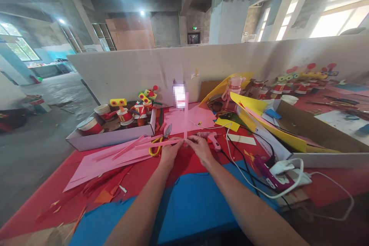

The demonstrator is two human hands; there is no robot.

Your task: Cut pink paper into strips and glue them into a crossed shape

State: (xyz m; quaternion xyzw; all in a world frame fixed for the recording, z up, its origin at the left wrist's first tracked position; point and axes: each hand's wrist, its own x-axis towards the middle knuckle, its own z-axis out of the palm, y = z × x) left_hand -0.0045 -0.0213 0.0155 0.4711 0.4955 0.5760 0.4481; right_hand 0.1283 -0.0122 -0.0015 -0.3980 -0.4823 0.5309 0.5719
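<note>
Two pink paper strips (186, 117) meet at a corner between my hands, one standing upright and the other stretching out to the left. My left hand (170, 150) pinches the strips near that corner. Opposite it, my right hand (201, 149) has its thumb and fingers closed on the same corner, fingertips almost touching the left ones. Yellow-handled scissors (157, 145) lie just beyond my left hand. Behind my right hand rests a pink glue gun (213, 140). Pink paper sheets (83, 167) with cut strips on them are spread to the left.
A box (115, 143) of paper-cup robot figures stands back left. At right are a large tray (325, 159) with yellow sheets and a purple power strip (269, 173) with tangled cables. Blue paper (198, 196) covers the near edge. A lit, blurred phone (179, 95) leans against the white partition (129, 71).
</note>
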